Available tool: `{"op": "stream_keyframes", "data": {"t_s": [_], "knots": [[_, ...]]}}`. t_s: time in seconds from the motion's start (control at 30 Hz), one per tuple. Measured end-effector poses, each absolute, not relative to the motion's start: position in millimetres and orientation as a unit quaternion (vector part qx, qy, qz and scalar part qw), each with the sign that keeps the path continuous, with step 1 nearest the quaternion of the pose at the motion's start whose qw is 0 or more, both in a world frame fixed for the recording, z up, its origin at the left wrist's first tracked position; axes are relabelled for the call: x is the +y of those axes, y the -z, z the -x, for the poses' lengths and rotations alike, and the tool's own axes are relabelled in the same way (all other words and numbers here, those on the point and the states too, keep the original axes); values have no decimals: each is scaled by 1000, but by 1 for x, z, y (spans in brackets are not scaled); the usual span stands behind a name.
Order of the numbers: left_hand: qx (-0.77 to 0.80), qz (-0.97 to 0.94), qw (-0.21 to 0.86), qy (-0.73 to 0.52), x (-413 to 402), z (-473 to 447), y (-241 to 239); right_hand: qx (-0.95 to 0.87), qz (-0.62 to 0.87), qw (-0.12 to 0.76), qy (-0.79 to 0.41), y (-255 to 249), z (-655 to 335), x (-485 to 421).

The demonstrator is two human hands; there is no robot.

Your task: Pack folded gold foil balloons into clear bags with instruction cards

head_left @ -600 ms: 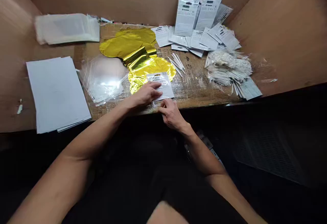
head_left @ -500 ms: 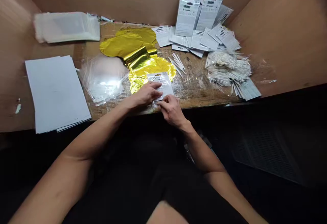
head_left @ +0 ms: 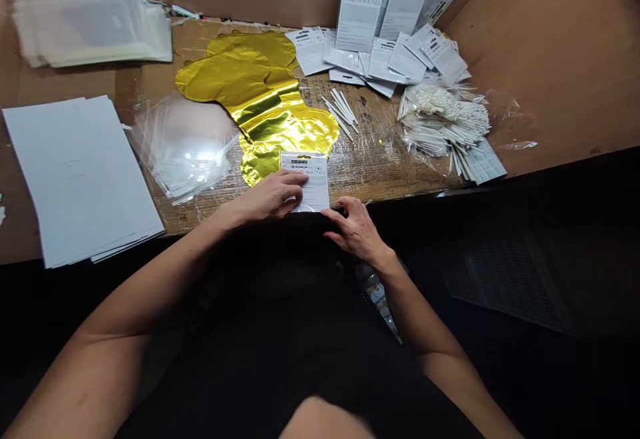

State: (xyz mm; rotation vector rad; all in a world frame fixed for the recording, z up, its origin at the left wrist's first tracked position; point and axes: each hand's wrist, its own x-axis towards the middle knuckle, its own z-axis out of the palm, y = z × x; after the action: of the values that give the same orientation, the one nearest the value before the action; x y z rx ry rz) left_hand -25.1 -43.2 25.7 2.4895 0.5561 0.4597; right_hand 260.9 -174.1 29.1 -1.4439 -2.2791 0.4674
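A small clear packet with a white printed card [head_left: 311,180] lies at the table's near edge, partly over a flat gold foil balloon [head_left: 260,102]. My left hand [head_left: 273,197] rests flat on the packet's left side, fingers stretched over it. My right hand [head_left: 357,229] is at the table edge just right of the packet's lower corner, fingers curled and close together; whether they pinch anything is not visible.
A stack of white sheets [head_left: 75,175] lies at the left, clear bags [head_left: 183,149] beside it and more bags [head_left: 93,29] at the back left. Printed packets [head_left: 385,39] pile at the back, white sticks [head_left: 445,125] at the right. Cardboard walls [head_left: 550,45] enclose the table.
The packet has been turned from tilted to nearly square with the table edge. My right hand slid right, off the packet to the edge. The camera tipped downward.
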Motion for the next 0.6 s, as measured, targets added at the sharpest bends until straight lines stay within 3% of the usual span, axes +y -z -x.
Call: {"op": "stream_keyframes", "data": {"t_s": [0.23,0.33,0.47,0.6], "knots": [[220,-932,240,-158,-47,23,-17,-730,644,220,-71,-6,-217,-148],[252,-927,212,-179,-59,18,-11,-642,729,204,-121,-8,-201,-161],[267,-903,212,-263,-79,16,-12,-645,648,340,-219,-12,-198,-172],[394,-816,162,-390,-57,56,-28,-674,614,410,-36,-61,-253,-101]]}}
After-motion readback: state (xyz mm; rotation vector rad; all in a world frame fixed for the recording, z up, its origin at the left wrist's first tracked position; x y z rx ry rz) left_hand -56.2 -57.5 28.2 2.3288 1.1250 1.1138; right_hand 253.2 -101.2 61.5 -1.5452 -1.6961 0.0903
